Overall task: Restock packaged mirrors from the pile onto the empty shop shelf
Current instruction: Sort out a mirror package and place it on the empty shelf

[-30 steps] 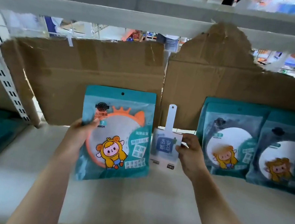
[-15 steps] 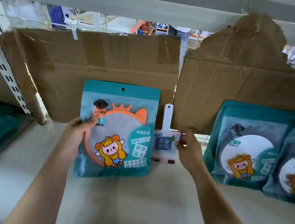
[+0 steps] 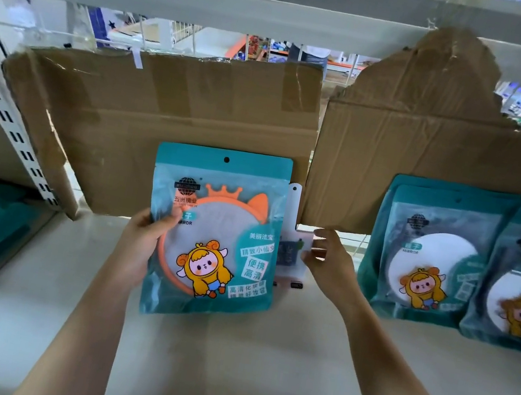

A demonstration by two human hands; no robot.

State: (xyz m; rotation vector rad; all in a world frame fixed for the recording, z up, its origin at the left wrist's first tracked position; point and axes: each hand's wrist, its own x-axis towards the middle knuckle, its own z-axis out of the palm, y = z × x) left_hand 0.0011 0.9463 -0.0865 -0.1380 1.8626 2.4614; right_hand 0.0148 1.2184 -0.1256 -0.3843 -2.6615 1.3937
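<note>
Both my arms reach forward over the white shelf. My left hand holds the packaged mirror by its left edge, with my thumb on the front and my fingers tucked behind. The pack stands upright. It is teal, with a round orange mirror and a cartoon kid in yellow on it. I cannot tell if its bottom touches the shelf. My right hand pinches a small white tag just beside the pack, my thumb and fingertips curled on it. Part of the tag hides behind the pack's right edge. At the back stand two brown cardboard sheets. To the right, two more mirror packs lean on the cardboard, apart from my hands.
</note>
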